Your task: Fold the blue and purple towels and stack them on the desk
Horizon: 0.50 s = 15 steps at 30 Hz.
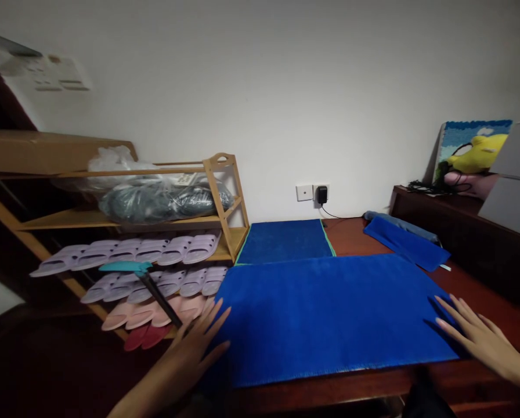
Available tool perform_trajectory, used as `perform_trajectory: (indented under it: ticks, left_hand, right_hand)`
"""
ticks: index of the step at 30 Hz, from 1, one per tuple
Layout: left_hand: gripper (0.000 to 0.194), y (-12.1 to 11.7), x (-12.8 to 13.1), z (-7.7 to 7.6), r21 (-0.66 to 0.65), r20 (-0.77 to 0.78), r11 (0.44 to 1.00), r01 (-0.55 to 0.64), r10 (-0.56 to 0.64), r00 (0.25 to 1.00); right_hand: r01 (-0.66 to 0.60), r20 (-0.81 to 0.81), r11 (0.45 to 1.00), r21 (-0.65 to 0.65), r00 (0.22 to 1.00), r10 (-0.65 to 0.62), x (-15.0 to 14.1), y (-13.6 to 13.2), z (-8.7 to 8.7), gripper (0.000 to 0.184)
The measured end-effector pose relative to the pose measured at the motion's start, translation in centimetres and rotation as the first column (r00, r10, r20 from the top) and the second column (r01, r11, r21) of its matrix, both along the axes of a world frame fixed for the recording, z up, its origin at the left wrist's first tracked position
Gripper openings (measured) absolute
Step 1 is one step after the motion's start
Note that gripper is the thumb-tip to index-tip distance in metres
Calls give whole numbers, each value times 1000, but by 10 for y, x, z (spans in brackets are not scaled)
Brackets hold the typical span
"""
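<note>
A bright blue cloth (325, 316) lies spread flat on the reddish-brown wooden table (351, 235), its stitched front edge running along the table's near side. At its left edge is my left hand (194, 345), fingers apart and stretched out, with nothing in it. My right hand (473, 328) is at the right edge, palm down and fingers spread, also holding nothing. Whether the fingertips press on the cloth I cannot tell. Behind it lies a darker blue cloth (286, 241) with green edging, partly covered by the bright one.
A wooden rack (227, 215) on the left holds several slippers (151, 249) and plastic-wrapped goods (164, 197). A turquoise-topped handle (129, 267) stands before it. Folded blue cloth (408, 241) lies back right. A black charger (322, 194) is in the wall socket; soft toys (477, 154) sit far right.
</note>
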State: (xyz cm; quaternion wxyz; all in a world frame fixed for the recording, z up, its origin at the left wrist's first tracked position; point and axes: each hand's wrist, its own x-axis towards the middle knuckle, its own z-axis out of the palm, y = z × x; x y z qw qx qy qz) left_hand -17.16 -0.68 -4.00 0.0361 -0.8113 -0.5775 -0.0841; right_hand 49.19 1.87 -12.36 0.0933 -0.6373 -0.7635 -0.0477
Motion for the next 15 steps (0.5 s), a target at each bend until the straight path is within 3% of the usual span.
perform_trajectory:
  ticks: [3, 4, 6, 8, 11, 15]
  left_hand:
    - [57, 37, 53, 29, -28, -8, 989, 144, -145, 989]
    - [56, 54, 77, 36, -58, -4, 976, 210, -211, 978]
    - [56, 93, 130, 42, -116, -1, 945, 306, -308, 951]
    - [56, 131, 179, 36, -133, -9, 923, 360, -365, 931]
    - [56, 176, 230, 12, -150, 14, 903, 402, -405, 914]
    - [62, 202, 252, -19, -181, 66, 909, 375, -369, 927]
  right_hand:
    - [64, -131, 998, 23, 990, -60, -69, 3, 44, 65]
    - [18, -155, 1000, 16, 988, -15, -100, 0, 58, 65]
    - [-193, -160, 981, 17, 968, 193, -163, -12, 78, 60]
    - [-388, -118, 919, 69, 912, 393, -215, -27, 83, 61]
    - [-474, 16, 841, 260, 873, 488, -258, -43, 62, 72]
    - [-427, 124, 749, 506, 896, 427, -269, -41, 8, 81]
